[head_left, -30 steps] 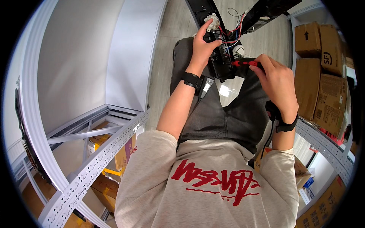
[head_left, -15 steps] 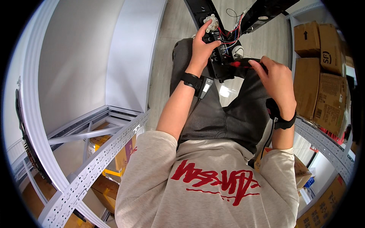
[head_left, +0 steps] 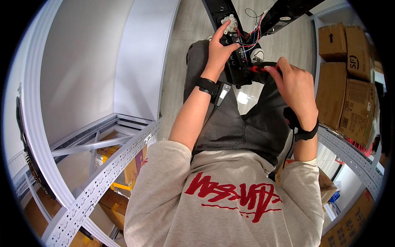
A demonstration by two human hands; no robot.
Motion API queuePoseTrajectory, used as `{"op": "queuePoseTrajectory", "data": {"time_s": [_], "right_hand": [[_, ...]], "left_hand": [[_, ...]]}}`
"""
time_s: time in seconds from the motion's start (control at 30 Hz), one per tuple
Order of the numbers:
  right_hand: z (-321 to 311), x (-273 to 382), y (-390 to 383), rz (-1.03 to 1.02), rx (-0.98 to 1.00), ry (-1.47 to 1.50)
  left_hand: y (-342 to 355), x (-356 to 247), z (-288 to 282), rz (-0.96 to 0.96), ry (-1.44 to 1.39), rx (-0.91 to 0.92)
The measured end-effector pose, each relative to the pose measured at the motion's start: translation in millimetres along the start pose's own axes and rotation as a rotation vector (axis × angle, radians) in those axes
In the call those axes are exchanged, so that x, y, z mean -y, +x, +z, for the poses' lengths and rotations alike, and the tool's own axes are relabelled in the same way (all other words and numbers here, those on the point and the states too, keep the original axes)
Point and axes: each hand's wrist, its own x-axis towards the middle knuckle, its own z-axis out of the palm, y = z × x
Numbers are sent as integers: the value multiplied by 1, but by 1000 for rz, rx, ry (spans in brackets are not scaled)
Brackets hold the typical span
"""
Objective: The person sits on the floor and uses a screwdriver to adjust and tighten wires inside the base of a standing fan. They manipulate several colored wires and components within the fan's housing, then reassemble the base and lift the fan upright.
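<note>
A long black housing lies across my lap, with an opened part full of small fittings. Round its upper part my left hand is closed, the thumb on one side and a finger reaching up beside a translucent round motor-like part. Between the fingertips of my right hand is a screwdriver with a red and black handle. It lies nearly level, and its tip points left to the housing's side edge. Whether the tip sits in a screw is too small to tell.
Red, white and blue wires run from the housing to a second black panel. Metal shelving stands at my left; cardboard boxes are stacked on a rack at my right. A small grey device sits by my left wrist.
My right hand has shifted slightly left and up, its fingers turned a little on the screwdriver. The housing has tilted very slightly; my left hand keeps its hold.
</note>
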Motion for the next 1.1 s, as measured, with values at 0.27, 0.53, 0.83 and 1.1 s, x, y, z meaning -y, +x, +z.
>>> {"op": "queuePoseTrajectory", "data": {"time_s": [0.27, 0.53, 0.83, 1.1], "right_hand": [[-17, -11, 0, -4, 104, 261], [-10, -17, 3, -132, 41, 64], [-3, -15, 2, 24, 34, 87], [-8, -16, -2, -29, -10, 178]], "left_hand": [[-1, -2, 0, -7, -93, -22], [-1, -1, -1, -3, -58, 3], [-1, -6, 1, -11, -113, -21], [-1, -1, 1, -14, -124, -22]]}}
